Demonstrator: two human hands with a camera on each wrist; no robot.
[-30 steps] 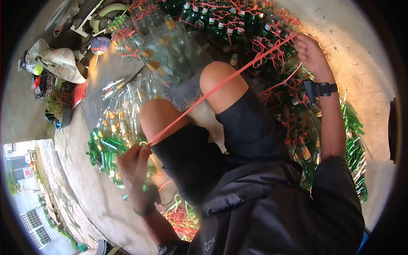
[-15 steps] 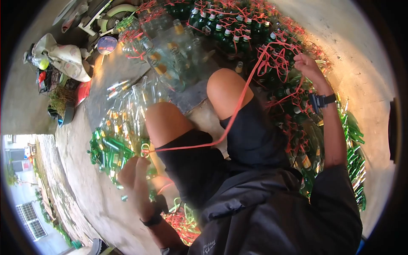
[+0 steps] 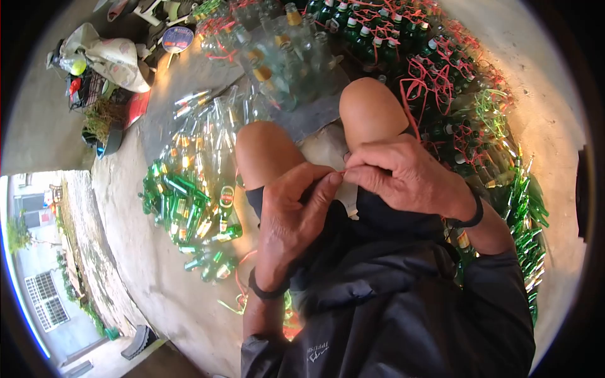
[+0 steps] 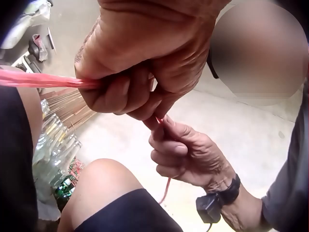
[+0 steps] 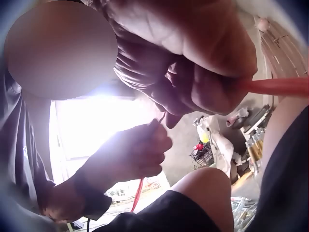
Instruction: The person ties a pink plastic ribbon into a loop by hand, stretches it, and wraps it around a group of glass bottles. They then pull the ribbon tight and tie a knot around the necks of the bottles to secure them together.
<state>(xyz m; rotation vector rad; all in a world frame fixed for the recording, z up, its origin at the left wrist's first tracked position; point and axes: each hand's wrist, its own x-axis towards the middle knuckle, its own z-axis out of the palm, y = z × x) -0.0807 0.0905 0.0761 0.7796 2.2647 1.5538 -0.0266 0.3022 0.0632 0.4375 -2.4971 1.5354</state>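
Both hands meet over the lap in the head view. The left hand (image 3: 290,214) pinches a thin red strip (image 3: 342,172) between thumb and fingers, and the right hand (image 3: 409,176) pinches it right beside. Close up in the left wrist view, the curled left hand (image 4: 145,53) grips a pink-red strip (image 4: 43,79) that runs out to the left; the right hand (image 4: 183,154) touches its fingertips. In the right wrist view the strip (image 5: 280,86) leaves the right hand's (image 5: 188,63) curled fingers, with the left hand (image 5: 125,152) below. The fingers cover the strip's middle.
Green bottles (image 3: 183,208) and clear bottles (image 3: 220,132) lie on the floor at left. Upright bottles (image 3: 378,38) wrapped in red strips stand beyond the knees, more green bottles (image 3: 529,214) at right. A white sack (image 3: 116,60) and a round fan (image 3: 178,40) are at upper left.
Held wide apart before, the hands have come together over the lap. The long red strip, first taut between them, then sagged and now shows only briefly between the fingertips.
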